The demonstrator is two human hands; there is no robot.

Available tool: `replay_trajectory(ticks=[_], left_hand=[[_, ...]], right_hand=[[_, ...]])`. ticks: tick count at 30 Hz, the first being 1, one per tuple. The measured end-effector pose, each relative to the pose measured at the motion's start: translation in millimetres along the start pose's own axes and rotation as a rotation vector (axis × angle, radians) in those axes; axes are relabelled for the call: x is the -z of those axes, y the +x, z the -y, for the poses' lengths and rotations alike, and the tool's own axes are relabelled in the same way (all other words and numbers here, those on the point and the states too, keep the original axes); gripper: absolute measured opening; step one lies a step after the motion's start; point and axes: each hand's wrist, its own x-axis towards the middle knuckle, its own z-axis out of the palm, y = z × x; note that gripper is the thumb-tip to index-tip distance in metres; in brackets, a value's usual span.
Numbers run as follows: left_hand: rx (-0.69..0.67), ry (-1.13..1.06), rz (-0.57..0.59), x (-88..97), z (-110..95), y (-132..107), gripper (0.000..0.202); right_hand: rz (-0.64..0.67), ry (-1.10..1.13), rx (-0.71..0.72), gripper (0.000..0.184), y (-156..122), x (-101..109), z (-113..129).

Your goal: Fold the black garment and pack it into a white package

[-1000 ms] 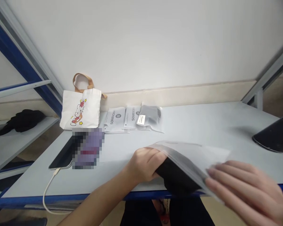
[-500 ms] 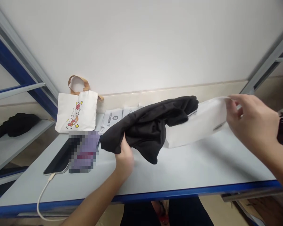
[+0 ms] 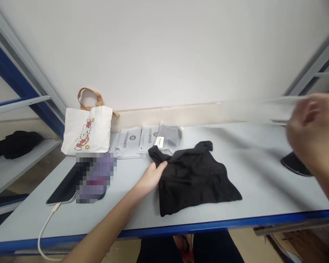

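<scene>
A black fabric garment (image 3: 194, 179) lies spread and slightly creased on the table. My left hand (image 3: 150, 177) grips its upper left edge, thumb on top, fingers mostly hidden under the cloth. Far to the right and raised above the table, my right hand (image 3: 314, 128) is closed on a whitish plastic bag (image 3: 263, 109), which is badly smeared by motion. Behind the garment lie several flat packets, among them a white printed packet (image 3: 130, 142) and a packet with grey content and a label (image 3: 170, 137).
A white tote bag (image 3: 89, 129) with a cartoon print stands at the back left. In front of it lie a dark phone or tablet (image 3: 63, 186) on a white cable (image 3: 42, 226) and a pixelated purple item (image 3: 97, 179). A dark flat object (image 3: 296, 164) lies on the right.
The black garment has come down from the air onto the table and spread out. My right hand has moved right, pulling the white bag away from the garment.
</scene>
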Motion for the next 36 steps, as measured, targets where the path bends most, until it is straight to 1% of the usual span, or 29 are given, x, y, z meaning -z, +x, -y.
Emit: replay_trajectory(ticks=[1,2,3,5,7,8,9,10,11,12,13,14,15,16,17,18,19,22,24,25,27,28,29,30,31,32,33,34,36], left_hand=[[-0.024,0.043,0.028,1.3,0.6,0.2,0.037],[-0.061,0.075,0.041,3.5,0.9,-0.7,0.036],[-0.098,0.115,0.042,6.5,1.1,-2.5,0.036],[-0.133,0.281,0.016,14.7,2.0,-8.9,0.038],[-0.126,0.516,-0.076,23.0,4.5,-17.8,0.044],[-0.143,0.623,-0.155,26.1,6.4,-22.6,0.048],[-0.205,0.714,-0.253,28.1,8.7,-27.4,0.052],[-0.313,0.781,-0.352,28.5,11.2,-32.0,0.055],[-0.450,0.822,-0.427,27.4,13.6,-36.2,0.052],[-0.595,0.846,-0.446,24.8,15.6,-40.0,0.045],[-0.722,0.867,-0.392,20.9,17.0,-43.1,0.035],[-0.812,0.890,-0.275,16.0,17.4,-45.1,0.026],[-0.863,0.909,-0.131,10.9,16.7,-45.7,0.023],[-0.878,0.921,0.004,6.1,14.9,-44.3,0.024],[-0.867,0.927,0.101,2.5,11.9,-40.5,0.027],[-0.840,0.930,0.148,0.6,7.9,-34.0,0.032],[-0.813,0.935,0.149,0.8,2.7,-24.7,0.039],[-0.787,1.032,0.027,13.6,-17.4,13.7,0.056],[-0.849,1.126,-0.119,25.5,-31.7,36.0,0.067],[-0.894,1.139,-0.211,29.6,-37.6,42.4,0.066],[-0.965,1.090,-0.388,29.7,-44.1,43.2,0.057],[-0.988,1.054,-0.409,25.2,-43.9,38.2,0.052],[-0.999,1.028,-0.376,18.2,-41.2,31.1,0.049],[-0.998,1.023,-0.269,9.6,-36.5,23.0,0.049],[-0.975,1.047,-0.111,0.4,-30.2,15.0,0.052],[-0.922,1.067,0.015,-8.2,-23.1,8.1,0.059],[-0.849,1.077,0.104,-15.3,-16.2,2.8,0.064],[-0.777,1.080,0.161,-20.4,-10.0,-1.0,0.069],[-0.675,1.063,0.206,-24.3,-1.1,-5.2,0.072]], right_hand=[[0.012,-0.035,0.028,0.041,-12.4,-2.3,4.6],[0.056,-0.057,0.087,0.037,-27.1,-4.9,9.4],[0.138,-0.063,0.167,0.034,-42.7,-8.0,13.4],[0.369,-0.007,0.377,0.031,-71.6,-15.9,16.9],[0.553,0.071,0.484,0.032,-90.6,-23.9,14.0],[0.616,0.107,0.487,0.033,-95.4,-26.5,11.5],[0.659,0.140,0.468,0.033,-97.4,-27.1,9.6],[0.681,0.174,0.442,0.034,-97.5,-25.2,9.2],[0.690,0.215,0.421,0.035,-96.7,-20.5,11.0],[0.687,0.272,0.403,0.037,-96.0,-12.9,15.5],[0.686,0.345,0.395,0.039,-96.2,-3.2,22.5],[0.688,0.427,0.391,0.040,-97.8,7.8,31.6],[0.714,0.514,0.392,0.040,-100.8,19.0,42.0],[0.767,0.569,0.417,0.041,-105.0,29.0,52.7],[0.820,0.592,0.452,0.044,-109.7,37.0,62.6],[0.873,0.607,0.487,0.047,-114.2,42.4,70.9],[0.934,0.619,0.524,0.051,-118.1,45.1,76.7],[1.130,0.669,0.565,0.059,-122.5,41.9,78.8],[1.228,0.682,0.545,0.063,-120.8,37.0,71.3],[1.249,0.682,0.532,0.065,-119.6,35.2,66.8],[1.257,0.682,0.523,0.069,-117.9,34.0,59.9],[1.252,0.681,0.522,0.070,-117.5,34.4,58.3],[1.235,0.681,0.518,0.070,-117.3,35.3,58.6],[1.208,0.683,0.511,0.068,-117.0,36.4,60.8],[1.172,0.688,0.505,0.065,-116.3,37.2,64.9],[1.127,0.697,0.501,0.061,-115.2,37.1,70.7],[1.079,0.709,0.506,0.058,-113.3,35.4,77.6],[1.039,0.724,0.525,0.056,-110.5,31.6,85.1],[0.973,0.739,0.596,0.056,-102.2,16.4,99.0]])
